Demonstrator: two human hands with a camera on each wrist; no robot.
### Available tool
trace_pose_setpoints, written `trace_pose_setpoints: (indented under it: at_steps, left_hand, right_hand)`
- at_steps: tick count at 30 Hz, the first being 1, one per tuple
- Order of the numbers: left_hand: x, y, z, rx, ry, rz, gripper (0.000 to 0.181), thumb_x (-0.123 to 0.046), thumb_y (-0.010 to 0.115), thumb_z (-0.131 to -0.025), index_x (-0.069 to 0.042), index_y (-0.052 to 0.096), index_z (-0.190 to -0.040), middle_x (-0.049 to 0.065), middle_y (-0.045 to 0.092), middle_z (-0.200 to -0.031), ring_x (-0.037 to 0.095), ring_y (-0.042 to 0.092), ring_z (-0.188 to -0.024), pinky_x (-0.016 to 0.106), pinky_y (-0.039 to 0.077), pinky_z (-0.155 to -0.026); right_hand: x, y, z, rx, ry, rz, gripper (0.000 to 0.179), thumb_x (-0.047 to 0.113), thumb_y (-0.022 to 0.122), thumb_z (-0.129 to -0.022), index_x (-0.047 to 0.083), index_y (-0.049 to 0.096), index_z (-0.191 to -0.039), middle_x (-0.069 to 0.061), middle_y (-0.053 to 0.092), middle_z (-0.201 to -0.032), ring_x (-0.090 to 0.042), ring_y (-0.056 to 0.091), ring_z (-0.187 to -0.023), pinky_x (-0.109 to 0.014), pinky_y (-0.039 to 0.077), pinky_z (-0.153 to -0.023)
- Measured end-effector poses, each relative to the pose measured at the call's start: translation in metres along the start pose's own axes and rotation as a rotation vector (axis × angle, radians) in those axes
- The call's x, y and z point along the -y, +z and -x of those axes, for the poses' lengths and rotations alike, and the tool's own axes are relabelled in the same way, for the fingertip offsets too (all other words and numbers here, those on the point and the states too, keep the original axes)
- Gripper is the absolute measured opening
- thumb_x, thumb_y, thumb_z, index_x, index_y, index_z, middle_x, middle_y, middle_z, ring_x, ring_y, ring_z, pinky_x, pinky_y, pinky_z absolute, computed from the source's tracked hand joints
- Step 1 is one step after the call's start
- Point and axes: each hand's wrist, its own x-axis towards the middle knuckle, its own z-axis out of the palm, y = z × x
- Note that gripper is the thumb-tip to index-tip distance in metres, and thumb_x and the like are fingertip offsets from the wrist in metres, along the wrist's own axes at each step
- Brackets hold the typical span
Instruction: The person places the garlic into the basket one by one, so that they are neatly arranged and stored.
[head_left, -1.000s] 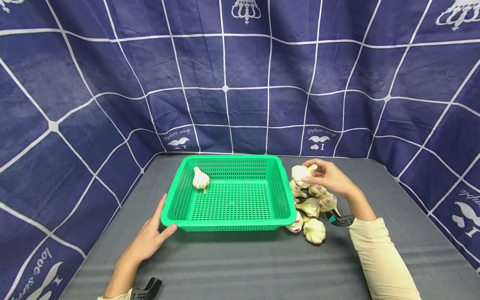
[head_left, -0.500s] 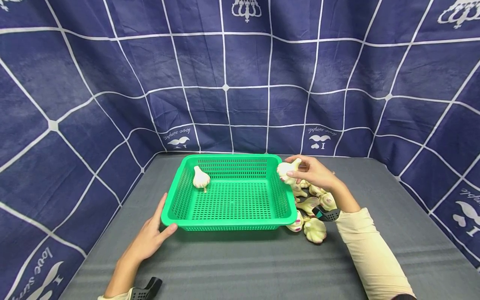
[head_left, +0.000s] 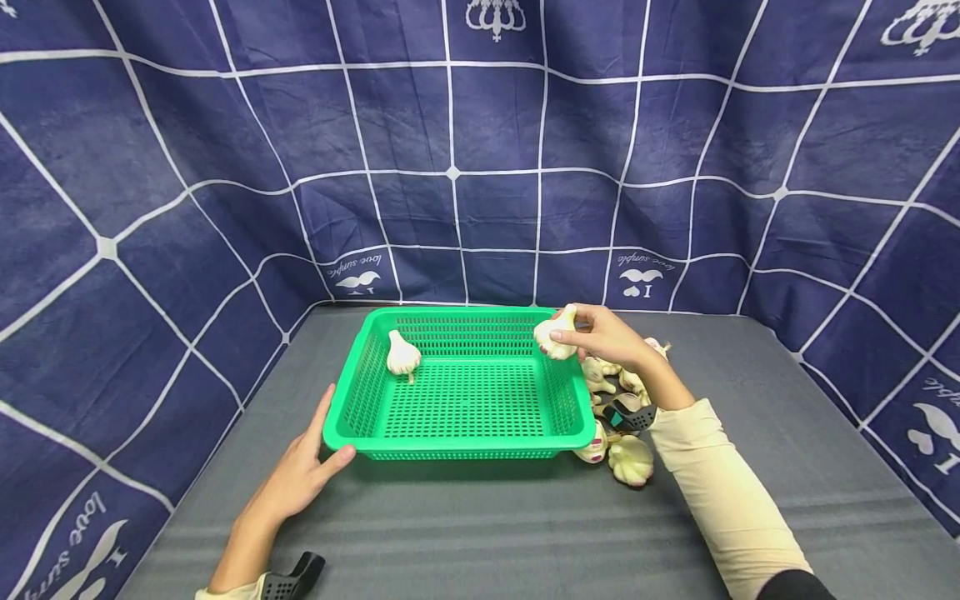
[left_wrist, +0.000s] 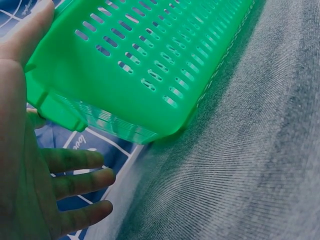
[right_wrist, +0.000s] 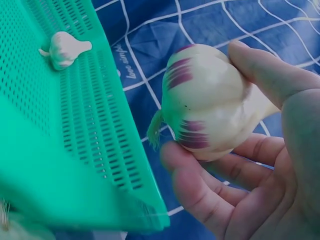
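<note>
Pinches a plump, white, purple-streaked garlic bulb (right_wrist: 207, 97) in the right hand (head_left: 607, 337), near the far right corner of a green, rectangular, slotted plastic basket (head_left: 457, 446). Rests the left hand (head_left: 296, 479), extended and unclenched, against its near left corner. Reveals three straight fingers (left_wrist: 85, 181), clear of the basket, only in the left wrist view. Shows the bulb's stringy root tuft (right_wrist: 155, 130) only from the right wrist.

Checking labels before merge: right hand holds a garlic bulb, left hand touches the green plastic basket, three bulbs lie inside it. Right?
The count is wrong: one garlic bulb lies inside the green plastic basket, not three, as the head view shows. The rest is right: the right hand holds another bulb, the left hand touches the basket.
</note>
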Motion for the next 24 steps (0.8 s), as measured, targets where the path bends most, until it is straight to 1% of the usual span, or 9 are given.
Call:
trace_pose_setpoints:
  at_steps: [2, 3, 6, 8, 10, 14, 19, 21, 24]
  left_hand:
    - [0.000, 0.000, 0.000, 0.000, 0.000, 0.002, 0.094, -0.024, 0.069, -0.092, -0.019, 0.006, -0.161, 0.028, 0.035, -0.152, 0.046, 0.038, -0.135, 0.010, 0.020, -0.102]
    - [0.000, 0.000, 0.000, -0.001, -0.002, -0.001, 0.094, -0.023, 0.070, -0.092, -0.019, 0.006, -0.161, 0.028, 0.035, -0.152, 0.046, 0.038, -0.135, 0.013, 0.022, -0.104]
    - [0.000, 0.000, 0.000, 0.004, -0.011, -0.007, 0.095, -0.024, 0.070, -0.091, -0.019, 0.005, -0.161, 0.029, 0.035, -0.152, 0.047, 0.038, -0.135, 0.037, 0.031, -0.109]
    - [0.000, -0.001, 0.000, 0.007, -0.013, -0.006, 0.096, -0.025, 0.070, -0.091, -0.020, 0.005, -0.161, 0.030, 0.035, -0.151, 0.048, 0.039, -0.134, 0.055, 0.033, -0.105]
    - [-0.001, -0.001, -0.001, 0.009, -0.013, -0.003, 0.096, -0.026, 0.070, -0.091, -0.020, 0.004, -0.161, 0.030, 0.034, -0.151, 0.049, 0.039, -0.134, 0.065, 0.032, -0.101]
    - [-0.001, -0.002, -0.002, 0.014, -0.012, 0.002, 0.096, -0.026, 0.070, -0.091, -0.022, 0.003, -0.161, 0.031, 0.033, -0.152, 0.050, 0.038, -0.134, 0.067, 0.031, -0.101]
    - [0.001, -0.002, -0.002, 0.017, -0.012, -0.008, 0.096, -0.025, 0.069, -0.092, -0.022, 0.002, -0.161, 0.029, 0.032, -0.153, 0.049, 0.038, -0.134, 0.065, 0.032, -0.101]
    - [0.001, -0.002, -0.002, 0.016, -0.012, -0.016, 0.096, -0.024, 0.069, -0.092, -0.022, 0.002, -0.161, 0.029, 0.032, -0.153, 0.049, 0.038, -0.134, 0.064, 0.032, -0.101]
    - [0.000, -0.002, -0.002, 0.013, -0.007, -0.031, 0.097, -0.024, 0.070, -0.092, -0.023, 0.002, -0.161, 0.028, 0.033, -0.152, 0.048, 0.039, -0.134, 0.062, 0.034, -0.101]
  right_hand:
    - [0.003, 0.003, -0.004, 0.005, 0.001, 0.004, 0.034, 0.017, 0.070, -0.094, -0.003, 0.062, -0.120, -0.013, 0.068, -0.092, -0.027, 0.058, -0.057, -0.029, 0.049, -0.051]
    - [0.005, 0.005, -0.006, 0.005, 0.004, 0.010, 0.035, 0.018, 0.070, -0.094, -0.002, 0.062, -0.121, -0.013, 0.068, -0.093, -0.026, 0.057, -0.056, -0.029, 0.049, -0.050]
    - [0.009, 0.009, -0.011, 0.007, 0.014, 0.043, 0.037, 0.021, 0.070, -0.094, 0.000, 0.061, -0.123, -0.014, 0.067, -0.094, -0.023, 0.056, -0.053, -0.032, 0.050, -0.049]
    - [0.011, 0.011, -0.014, 0.014, 0.030, 0.062, 0.037, 0.024, 0.070, -0.094, 0.001, 0.061, -0.123, -0.013, 0.065, -0.094, -0.022, 0.055, -0.053, -0.034, 0.050, -0.049]
    - [0.013, 0.014, -0.016, 0.022, 0.048, 0.078, 0.037, 0.026, 0.069, -0.095, 0.003, 0.062, -0.122, -0.012, 0.064, -0.092, -0.022, 0.055, -0.054, -0.034, 0.050, -0.049]
    - [0.016, 0.020, -0.024, 0.059, 0.055, 0.093, 0.034, 0.028, 0.066, -0.096, 0.001, 0.063, -0.117, -0.010, 0.064, -0.088, -0.021, 0.060, -0.060, -0.036, 0.053, -0.053]
    - [0.020, 0.030, -0.034, 0.113, 0.047, 0.014, 0.031, 0.021, 0.065, -0.097, -0.005, 0.062, -0.113, -0.012, 0.065, -0.093, -0.018, 0.066, -0.073, -0.045, 0.058, -0.064]
    - [0.020, 0.034, -0.038, 0.119, 0.048, 0.001, 0.032, 0.021, 0.066, -0.096, -0.005, 0.062, -0.114, -0.013, 0.065, -0.096, -0.018, 0.067, -0.077, -0.043, 0.058, -0.066]
    - [0.020, 0.040, -0.042, 0.123, 0.047, 0.036, 0.035, 0.024, 0.069, -0.095, -0.003, 0.062, -0.116, -0.012, 0.065, -0.097, -0.018, 0.066, -0.079, -0.036, 0.058, -0.064]
